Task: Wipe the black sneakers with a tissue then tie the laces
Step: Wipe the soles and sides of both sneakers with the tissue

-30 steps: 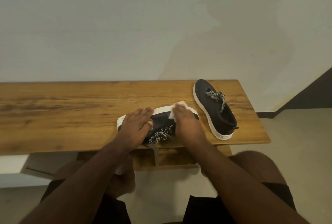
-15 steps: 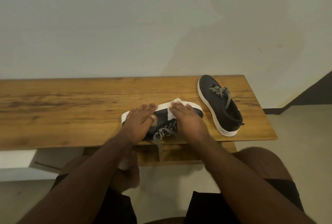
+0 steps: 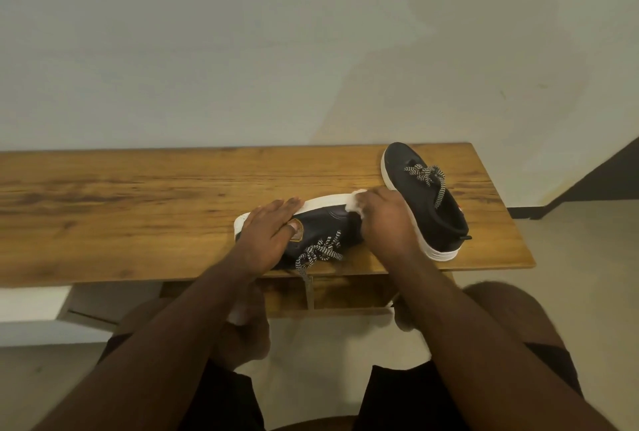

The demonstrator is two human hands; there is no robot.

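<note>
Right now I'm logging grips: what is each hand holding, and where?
The right hand pinches a white tissue against the sneaker near its toe; the left hand lies flat on its heel end, gripping nothing.

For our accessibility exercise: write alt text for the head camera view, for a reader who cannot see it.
A person's right hand presses a white tissue against a black white-soled sneaker lying on its side, steadied by the left hand. It lies on a long wooden bench; a second matching sneaker stands upright to the right.

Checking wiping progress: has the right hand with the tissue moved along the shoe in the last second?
Yes. The right hand slid the tissue toward the toe of the tipped shoe, nearer the upright shoe.
</note>
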